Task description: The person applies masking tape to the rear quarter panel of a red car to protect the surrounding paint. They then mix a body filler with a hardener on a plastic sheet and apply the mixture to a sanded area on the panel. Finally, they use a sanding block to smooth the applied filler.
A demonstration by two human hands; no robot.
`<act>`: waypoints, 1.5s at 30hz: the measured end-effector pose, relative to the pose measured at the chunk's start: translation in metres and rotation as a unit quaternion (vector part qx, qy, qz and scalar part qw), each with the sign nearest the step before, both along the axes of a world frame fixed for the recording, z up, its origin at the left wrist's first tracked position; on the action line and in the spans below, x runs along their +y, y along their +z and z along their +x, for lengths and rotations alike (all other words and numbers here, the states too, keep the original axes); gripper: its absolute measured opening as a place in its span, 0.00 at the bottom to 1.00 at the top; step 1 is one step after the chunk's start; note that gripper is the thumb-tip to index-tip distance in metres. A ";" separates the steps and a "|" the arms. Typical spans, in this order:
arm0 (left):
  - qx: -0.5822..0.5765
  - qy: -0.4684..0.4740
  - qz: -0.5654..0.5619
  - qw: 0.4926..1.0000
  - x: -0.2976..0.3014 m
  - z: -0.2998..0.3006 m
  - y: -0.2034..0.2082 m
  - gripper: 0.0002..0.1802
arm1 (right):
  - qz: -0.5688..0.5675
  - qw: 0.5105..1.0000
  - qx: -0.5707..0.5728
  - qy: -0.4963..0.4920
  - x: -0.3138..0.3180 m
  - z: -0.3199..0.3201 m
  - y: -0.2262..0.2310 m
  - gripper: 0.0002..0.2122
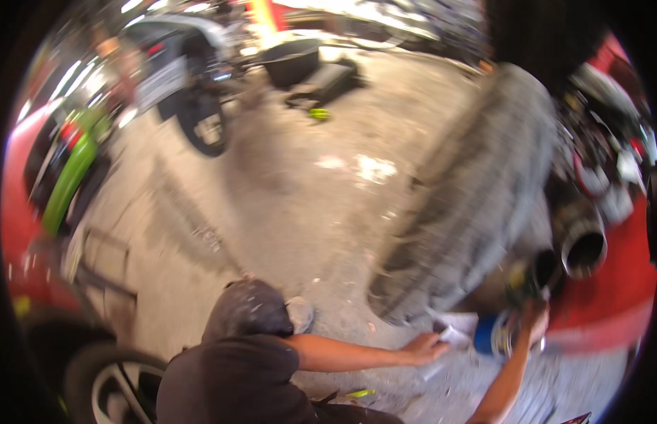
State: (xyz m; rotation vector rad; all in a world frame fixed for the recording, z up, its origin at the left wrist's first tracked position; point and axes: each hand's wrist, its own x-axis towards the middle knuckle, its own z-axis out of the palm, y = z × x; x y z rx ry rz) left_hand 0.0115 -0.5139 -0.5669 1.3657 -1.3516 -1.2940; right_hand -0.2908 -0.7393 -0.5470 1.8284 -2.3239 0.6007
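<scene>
Low at the right, my right hand (535,321) is closed at the far end of a blue and silver can (492,335) that lies tilted near the floor. My left hand (424,349) reaches across from the left, its fingers closed on the edge of a white sheet of paper or cloth (452,336). This sheet lies between my left hand and the can. Motion blurs both hands, so single fingers are hard to make out. Just beyond the can are a dark round pipe opening (542,268) and a larger metal exhaust pipe (583,247).
Another person's grey trouser leg (470,198) slants close beyond my hands. A red body panel (611,297) stands at right. Motorcycle parts (180,71) and a green tube (70,177) are at left, a spoked wheel (120,389) lower left. Black parts (328,79) lie on the concrete floor (293,198).
</scene>
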 end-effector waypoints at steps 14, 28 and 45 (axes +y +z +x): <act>0.139 -0.015 0.047 0.989 -0.049 -0.006 0.016 0.19 | 0.018 0.998 -0.056 -0.037 0.068 -0.062 -0.013 0.19; -0.036 -0.079 -0.039 0.995 -0.051 -0.007 0.037 0.27 | -0.122 0.989 -0.084 -0.029 0.067 -0.034 -0.030 0.21; 0.258 0.082 0.027 0.962 -0.076 -0.008 0.025 0.25 | -0.355 0.772 -0.491 -0.191 0.223 -0.014 0.097 0.15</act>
